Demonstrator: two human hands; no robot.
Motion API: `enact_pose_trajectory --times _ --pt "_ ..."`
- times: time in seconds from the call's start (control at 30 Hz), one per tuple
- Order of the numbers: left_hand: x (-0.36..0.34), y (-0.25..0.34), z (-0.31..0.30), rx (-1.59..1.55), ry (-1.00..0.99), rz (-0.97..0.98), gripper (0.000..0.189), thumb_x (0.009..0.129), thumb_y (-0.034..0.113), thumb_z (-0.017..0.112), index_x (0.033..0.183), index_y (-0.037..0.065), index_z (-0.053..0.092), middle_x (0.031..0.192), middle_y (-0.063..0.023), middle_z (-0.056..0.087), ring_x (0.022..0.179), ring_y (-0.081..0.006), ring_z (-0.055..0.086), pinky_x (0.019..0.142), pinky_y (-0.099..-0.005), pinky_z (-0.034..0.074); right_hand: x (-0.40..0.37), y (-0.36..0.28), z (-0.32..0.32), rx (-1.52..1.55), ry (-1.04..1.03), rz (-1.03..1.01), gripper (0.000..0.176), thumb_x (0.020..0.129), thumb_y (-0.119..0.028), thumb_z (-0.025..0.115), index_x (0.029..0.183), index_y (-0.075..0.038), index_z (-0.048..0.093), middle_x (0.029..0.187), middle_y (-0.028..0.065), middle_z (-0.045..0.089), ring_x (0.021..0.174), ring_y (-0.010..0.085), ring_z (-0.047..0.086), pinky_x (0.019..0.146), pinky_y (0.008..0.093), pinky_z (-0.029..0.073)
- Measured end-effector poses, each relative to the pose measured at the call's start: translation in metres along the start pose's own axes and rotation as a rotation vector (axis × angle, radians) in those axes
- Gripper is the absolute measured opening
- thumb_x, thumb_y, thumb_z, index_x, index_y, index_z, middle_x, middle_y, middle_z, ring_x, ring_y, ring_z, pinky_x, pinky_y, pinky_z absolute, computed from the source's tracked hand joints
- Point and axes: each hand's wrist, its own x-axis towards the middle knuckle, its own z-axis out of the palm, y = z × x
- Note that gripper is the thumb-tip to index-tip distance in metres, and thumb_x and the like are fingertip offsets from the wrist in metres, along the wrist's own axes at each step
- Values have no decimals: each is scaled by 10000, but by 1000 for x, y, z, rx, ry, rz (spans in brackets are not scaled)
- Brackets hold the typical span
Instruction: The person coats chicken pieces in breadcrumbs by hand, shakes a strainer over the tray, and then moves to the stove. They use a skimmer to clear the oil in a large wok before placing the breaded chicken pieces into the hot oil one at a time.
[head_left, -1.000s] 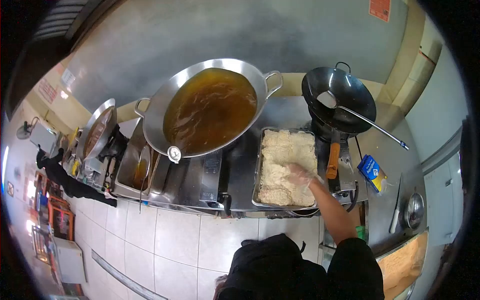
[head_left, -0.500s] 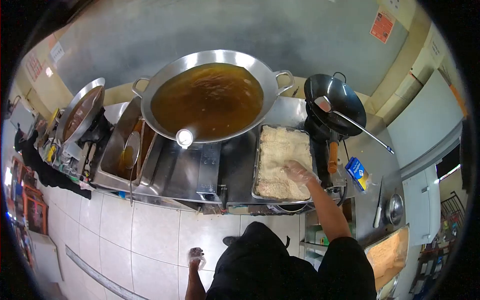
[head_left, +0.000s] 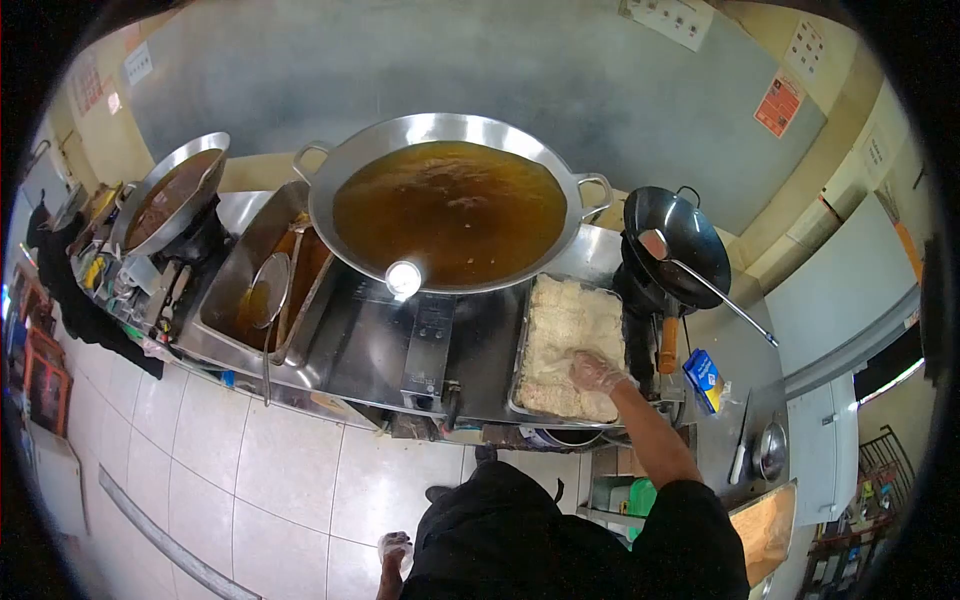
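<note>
My right hand (head_left: 597,372), in a clear plastic glove, reaches into a metal tray (head_left: 515,400) at the front right of the stove counter. Its fingers are bent together on a breaded piece (head_left: 565,365) in the near half of the tray. Several such pale, crumb-coated pieces (head_left: 570,310) lie side by side there, and the hand hides part of them. Low beside my body hangs my left hand (head_left: 396,548), gloved as well, over the floor. Its fingers look curled in, with no object visible in them.
A big wok of brown oil (head_left: 450,210) stands behind. Left are a metal trough (head_left: 215,320) with a skimmer (head_left: 270,290) and another pan (head_left: 165,205). A black wok (head_left: 690,235) with a ladle, a blue box (head_left: 704,380), a knife (head_left: 738,462) and a crumb tray (head_left: 765,530) are right.
The camera view has shifted, so the counter appears a little lower. My right hand stays on the breaded pieces, its fingers drawn closer together. My left hand has sunk lower in the view.
</note>
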Motion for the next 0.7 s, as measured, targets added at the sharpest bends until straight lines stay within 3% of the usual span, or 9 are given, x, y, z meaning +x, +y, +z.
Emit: enact_pose_trajectory --times 0.17,0.2,0.27,0.33,0.37,0.43,0.53,0.63,0.7 --pt "6 43 -18 -567 153 -447 134 760 156 531 705 37 557 625 -69 563 516 -155 539 466 -285 431 10 24 -51 635 36 207 306 736 -165 551 988 7 520 802 105 577 715 200 557 640 288 455" --pt "9 44 -21 -392 144 -362 103 757 138 531 724 43 553 623 -69 559 525 -156 541 467 -287 434 23 62 -7 777 182 217 281 776 -186 543 984 2 526 802 55 567 700 153 544 613 255 440" --pt "19 40 -20 -611 232 -469 92 757 128 530 723 45 552 635 -67 560 537 -159 545 477 -292 444 4 27 -42 1169 204 408 256 773 -150 482 978 -4 532 801 98 557 773 175 535 737 268 411" --pt "19 29 -26 -908 210 -409 79 752 110 529 707 50 554 670 -68 565 557 -167 550 502 -304 465 0 32 -29 1091 178 301 247 776 -125 448 980 -14 533 805 106 551 813 189 527 802 280 393" --pt "21 32 -28 -862 193 -430 75 749 105 529 707 50 558 671 -66 567 558 -165 550 507 -301 467 9 65 12 811 143 104 241 781 -118 445 984 -21 531 810 91 550 818 192 523 805 285 390" --pt "25 36 -33 -762 158 -471 68 743 94 528 706 51 565 674 -62 570 561 -162 549 519 -297 471 5 62 20 478 54 108 295 781 -192 469 1024 -30 507 854 98 542 839 211 514 784 308 399" --pt "47 -45 -14 -339 88 -170 66 732 96 533 721 46 575 651 -53 573 559 -156 551 508 -287 460 -1 -19 -52 283 -34 462 465 764 -361 525 1084 -29 461 939 146 523 870 252 502 748 350 419" --pt "40 -8 -24 -535 59 -465 78 725 107 537 724 42 580 641 -51 578 568 -142 559 502 -273 453 -2 -4 -12 121 26 317 478 744 -383 530 1050 -21 461 961 162 514 870 274 496 789 367 402" --pt "33 24 -29 -708 105 -451 91 734 117 532 718 39 574 658 -60 586 589 -144 571 513 -271 459 12 47 49 320 -87 357 515 708 -408 569 1049 -32 474 1003 165 514 910 284 494 803 372 404"
